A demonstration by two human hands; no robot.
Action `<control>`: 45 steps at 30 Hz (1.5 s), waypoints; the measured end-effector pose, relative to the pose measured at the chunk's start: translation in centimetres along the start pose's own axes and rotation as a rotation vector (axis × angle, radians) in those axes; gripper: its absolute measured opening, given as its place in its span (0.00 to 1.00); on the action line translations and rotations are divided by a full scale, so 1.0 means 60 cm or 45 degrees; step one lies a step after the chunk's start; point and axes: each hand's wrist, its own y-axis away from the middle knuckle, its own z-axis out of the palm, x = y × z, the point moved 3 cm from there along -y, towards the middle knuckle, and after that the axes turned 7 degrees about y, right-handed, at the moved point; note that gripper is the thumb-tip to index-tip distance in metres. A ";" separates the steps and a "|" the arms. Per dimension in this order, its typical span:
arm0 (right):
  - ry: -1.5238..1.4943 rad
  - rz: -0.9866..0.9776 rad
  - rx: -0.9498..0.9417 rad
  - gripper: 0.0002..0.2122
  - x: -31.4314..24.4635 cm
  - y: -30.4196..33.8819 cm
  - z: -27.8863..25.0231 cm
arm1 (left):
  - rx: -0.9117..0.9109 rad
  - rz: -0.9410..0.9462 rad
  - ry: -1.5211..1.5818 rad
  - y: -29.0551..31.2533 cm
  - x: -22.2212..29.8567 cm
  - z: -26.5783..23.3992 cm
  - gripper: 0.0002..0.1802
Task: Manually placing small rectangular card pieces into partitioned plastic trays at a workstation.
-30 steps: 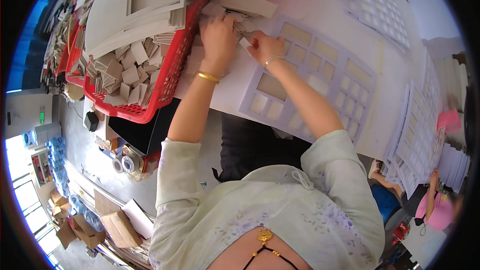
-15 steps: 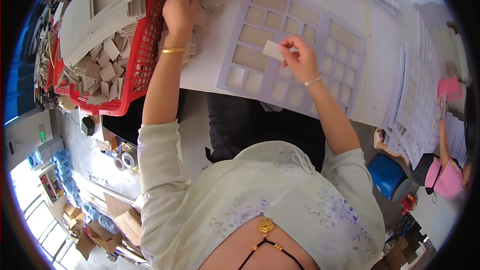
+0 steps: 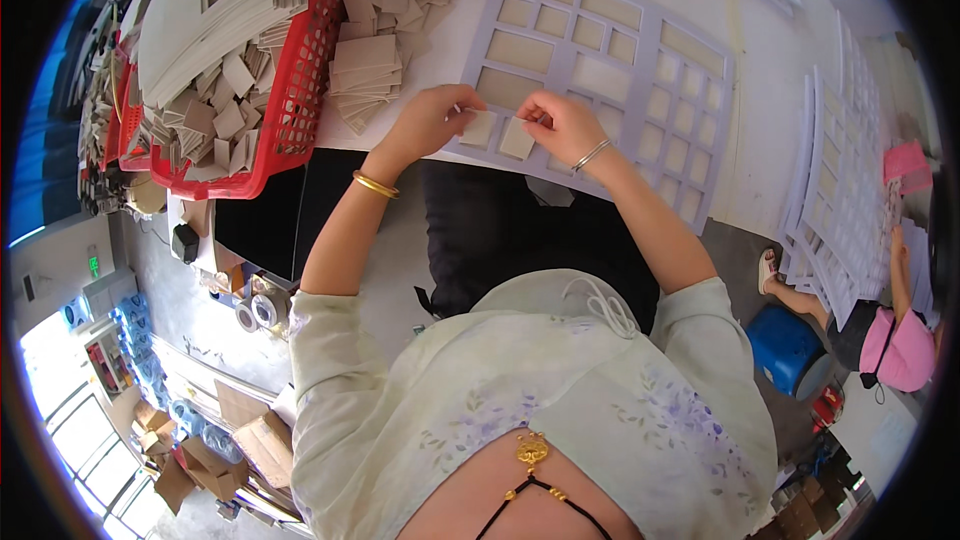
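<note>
A pale lilac panel (image 3: pixel 643 50) with rows of rectangular openings lies on the table before me, beige card showing in many of them. At its near left corner my left hand (image 3: pixel 435 122) pinches a small beige card piece (image 3: pixel 477 129) over an opening. Close beside it, my right hand (image 3: pixel 568 128) holds another small card piece (image 3: pixel 516 140) between thumb and fingers, at the neighbouring opening. Whether either piece sits fully inside its opening I cannot tell. Fingers partly cover both pieces.
Loose card pieces (image 3: pixel 365 65) are heaped left of the panel. A red plastic basket (image 3: pixel 300 90) full of card stands at the table's left. Lilac panels are stacked (image 3: pixel 830 160) on the right, near a person in pink (image 3: pixel 897 348). A blue bin (image 3: pixel 785 350) is on the floor.
My left hand has come from the card heap toward me and right, to the panel's near corner, with a card piece. My right hand has moved left and nearer with its piece.
</note>
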 end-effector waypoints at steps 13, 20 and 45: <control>0.386 -0.171 0.191 0.08 -0.018 0.010 0.034 | 0.155 0.146 -0.483 0.012 0.011 0.028 0.08; 0.821 -0.462 0.293 0.08 -0.036 0.056 0.053 | 0.281 0.404 -0.691 0.056 0.016 0.044 0.13; 0.962 0.816 0.754 0.23 0.243 0.424 -0.132 | 0.619 0.181 -0.391 0.085 -0.021 0.090 0.24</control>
